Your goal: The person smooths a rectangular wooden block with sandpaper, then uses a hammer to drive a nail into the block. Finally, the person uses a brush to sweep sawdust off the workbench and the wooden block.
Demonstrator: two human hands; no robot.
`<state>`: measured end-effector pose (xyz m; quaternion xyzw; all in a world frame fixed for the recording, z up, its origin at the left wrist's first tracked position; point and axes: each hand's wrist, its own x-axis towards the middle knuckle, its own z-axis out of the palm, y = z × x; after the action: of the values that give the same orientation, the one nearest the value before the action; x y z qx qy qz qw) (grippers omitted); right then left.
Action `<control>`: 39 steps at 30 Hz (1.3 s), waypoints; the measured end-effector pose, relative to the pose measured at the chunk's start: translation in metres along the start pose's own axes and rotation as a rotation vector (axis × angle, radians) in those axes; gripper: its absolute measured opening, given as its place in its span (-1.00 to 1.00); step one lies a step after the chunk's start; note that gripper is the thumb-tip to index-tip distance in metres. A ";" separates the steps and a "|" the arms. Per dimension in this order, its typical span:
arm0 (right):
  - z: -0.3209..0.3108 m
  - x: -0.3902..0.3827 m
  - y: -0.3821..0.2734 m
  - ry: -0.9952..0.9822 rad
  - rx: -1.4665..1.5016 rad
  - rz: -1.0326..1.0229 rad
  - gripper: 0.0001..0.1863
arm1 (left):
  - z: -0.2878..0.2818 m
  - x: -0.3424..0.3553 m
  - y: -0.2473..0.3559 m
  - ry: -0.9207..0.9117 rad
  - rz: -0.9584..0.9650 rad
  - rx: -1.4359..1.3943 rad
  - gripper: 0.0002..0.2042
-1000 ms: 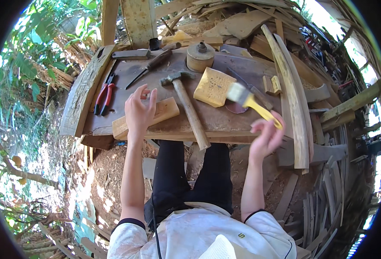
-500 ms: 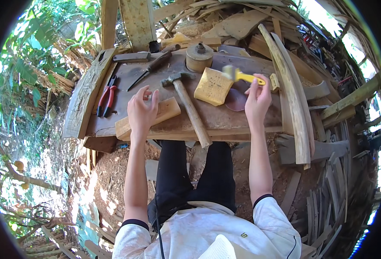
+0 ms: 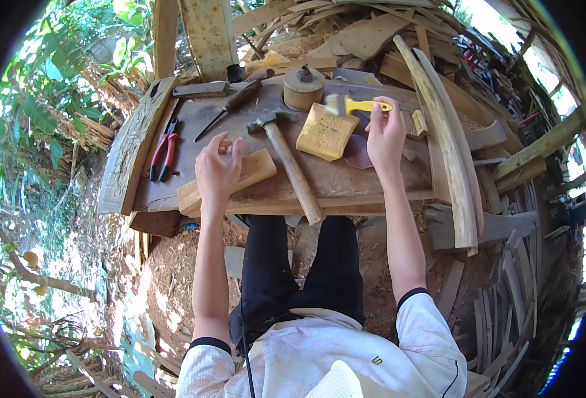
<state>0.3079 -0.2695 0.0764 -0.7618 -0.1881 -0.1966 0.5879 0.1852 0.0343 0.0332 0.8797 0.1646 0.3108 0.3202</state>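
Observation:
My right hand (image 3: 385, 142) grips a paintbrush (image 3: 362, 107) by its yellow handle, with the pale bristles over the top of a yellow block (image 3: 326, 135); I cannot tell if they touch. A round reddish disc (image 3: 358, 154) lies partly under that block. My left hand (image 3: 218, 169) is open, fingers curved and apart, over a plank offcut (image 3: 256, 166). Between my hands lies a hammer (image 3: 289, 174) with a wooden handle. Red-handled pliers (image 3: 161, 153) and a long, dark-handled pointed tool (image 3: 229, 105) lie at the left and back of the worn bench (image 3: 147, 196).
A cylindrical container (image 3: 303, 91) stands at the back. Thick boards edge the bench at left (image 3: 131, 152) and right (image 3: 456, 181). Upright posts (image 3: 206, 36), heaped wood scraps (image 3: 349, 36) and a horizontal pole (image 3: 542, 145) surround it, with plants at the left.
My right hand has moved up and to the left, bringing the brush from beside the yellow block to over it. My left hand has stayed nearly in place.

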 end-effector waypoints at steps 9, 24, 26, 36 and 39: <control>-0.039 -0.011 0.006 0.099 -0.048 -0.017 -0.81 | 0.001 0.000 0.002 0.011 0.024 -0.007 -0.59; -0.057 -0.035 0.009 0.159 -0.055 0.026 -0.79 | 0.001 0.000 -0.001 0.017 0.024 0.013 -0.60; -0.056 -0.038 0.005 0.086 0.103 0.094 -0.78 | 0.001 0.000 -0.001 0.016 0.027 0.027 -0.60; -0.031 -0.023 -0.003 0.084 -0.012 0.009 -0.79 | 0.000 -0.001 0.001 0.005 0.011 0.014 -0.58; -0.016 -0.021 -0.009 0.077 -0.027 -0.064 -0.78 | 0.000 -0.001 0.001 0.005 0.010 0.031 -0.58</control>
<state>0.2836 -0.2839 0.0766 -0.7550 -0.1870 -0.2471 0.5779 0.1844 0.0334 0.0338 0.8846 0.1657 0.3122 0.3043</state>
